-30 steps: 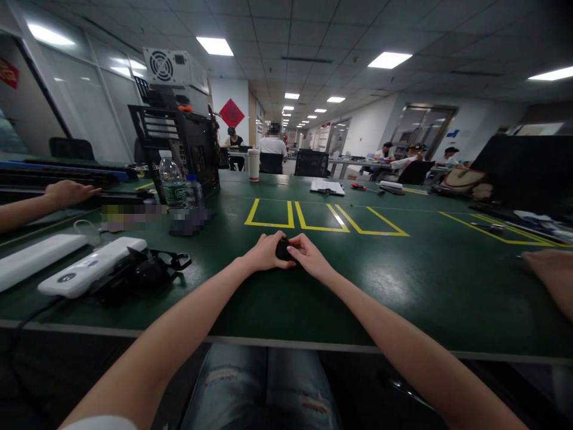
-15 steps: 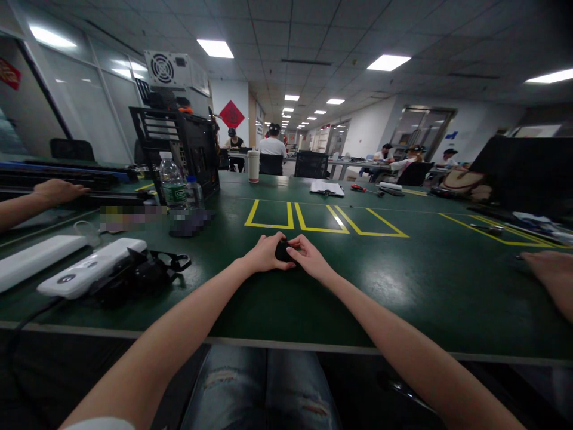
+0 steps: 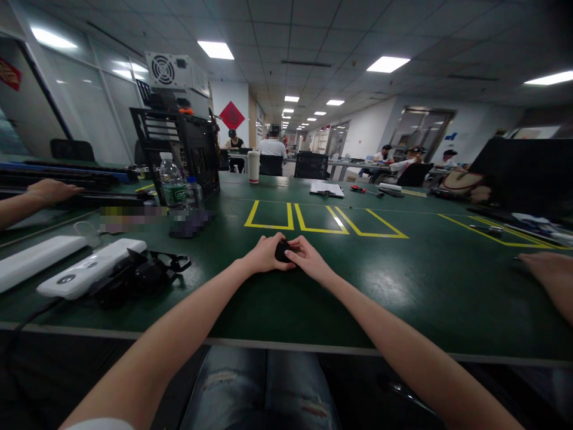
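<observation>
Between my hands is a small, dark, rounded object (image 3: 282, 251), its kind not clear from here. My left hand (image 3: 265, 253) wraps round its left side with fingers and thumb. From the right, my right hand (image 3: 306, 257) grips it, the thumb lying across its near face. Both hands are low over the green table (image 3: 286, 304), and the fingers hide much of the object. Just beyond them, yellow tape outlines (image 3: 293, 222) mark the tabletop.
At left are a white power strip (image 3: 94, 269), black straps (image 3: 138, 269), a water bottle (image 3: 173, 185) and an open computer case (image 3: 183, 149). Co-workers' hands rest at far left (image 3: 54, 190) and far right (image 3: 548, 269). Farther back are a clipboard (image 3: 326, 189) and a screwdriver (image 3: 358, 189).
My right thumb has shifted slightly left and down over the dark object. The co-worker's hand at far left has moved a little left.
</observation>
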{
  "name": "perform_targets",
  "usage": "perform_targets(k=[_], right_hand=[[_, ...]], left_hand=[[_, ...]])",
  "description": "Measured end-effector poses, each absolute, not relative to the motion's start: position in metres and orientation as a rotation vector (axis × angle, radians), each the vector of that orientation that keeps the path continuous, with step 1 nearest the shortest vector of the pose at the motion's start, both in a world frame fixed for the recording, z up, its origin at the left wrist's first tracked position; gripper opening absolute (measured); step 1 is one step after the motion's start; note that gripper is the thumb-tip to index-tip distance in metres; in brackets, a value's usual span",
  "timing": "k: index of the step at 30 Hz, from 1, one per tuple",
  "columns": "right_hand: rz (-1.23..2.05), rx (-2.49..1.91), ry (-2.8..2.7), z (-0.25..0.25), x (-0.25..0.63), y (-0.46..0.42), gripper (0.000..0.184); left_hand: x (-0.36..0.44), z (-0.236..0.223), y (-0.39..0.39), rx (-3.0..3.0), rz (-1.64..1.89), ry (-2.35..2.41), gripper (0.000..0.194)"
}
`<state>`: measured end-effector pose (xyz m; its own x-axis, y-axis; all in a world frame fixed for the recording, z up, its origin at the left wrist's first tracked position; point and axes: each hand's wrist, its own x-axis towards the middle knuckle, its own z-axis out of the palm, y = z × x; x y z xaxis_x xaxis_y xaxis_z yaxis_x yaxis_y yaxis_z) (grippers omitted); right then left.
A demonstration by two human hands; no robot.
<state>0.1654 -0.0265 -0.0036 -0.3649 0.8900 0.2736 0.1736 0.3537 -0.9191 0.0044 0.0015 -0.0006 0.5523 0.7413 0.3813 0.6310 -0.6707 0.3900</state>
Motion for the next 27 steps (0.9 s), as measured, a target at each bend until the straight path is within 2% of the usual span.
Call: perform_targets(k=[3,10,14,20,27], right_hand=[[0.995,-0.950,-1.784,-0.0047,0.1654,-0.0246,0.017],[1.017,-1.069,-1.781,-0.0069,0.1666,-0.0205,0.031],[1.088,-0.952,-1.784,-0.0063,0.1665,-0.0212,0.027],[1.023,-0.917,-1.740,-0.0071,0.1657,-0.0201,0.018],[1.062,-1.080,-1.759,-0.0029,0.1667,-0.0239,0.030]], left_hand=[[0.0040,0.0006,0.0005,2.562,0.776,1.163,0.061],[0.0056,-0.0014,0.0016,2.625,0.812,1.162,0.059],[0.0059,-0.0024,0.0016,2.649,0.827,1.150,0.057],[0.0045,-0.0027,0.0032,2.600,0.811,1.138,0.060],[0.0048,-0.0034,0.0035,2.537,0.782,1.201,0.061]])
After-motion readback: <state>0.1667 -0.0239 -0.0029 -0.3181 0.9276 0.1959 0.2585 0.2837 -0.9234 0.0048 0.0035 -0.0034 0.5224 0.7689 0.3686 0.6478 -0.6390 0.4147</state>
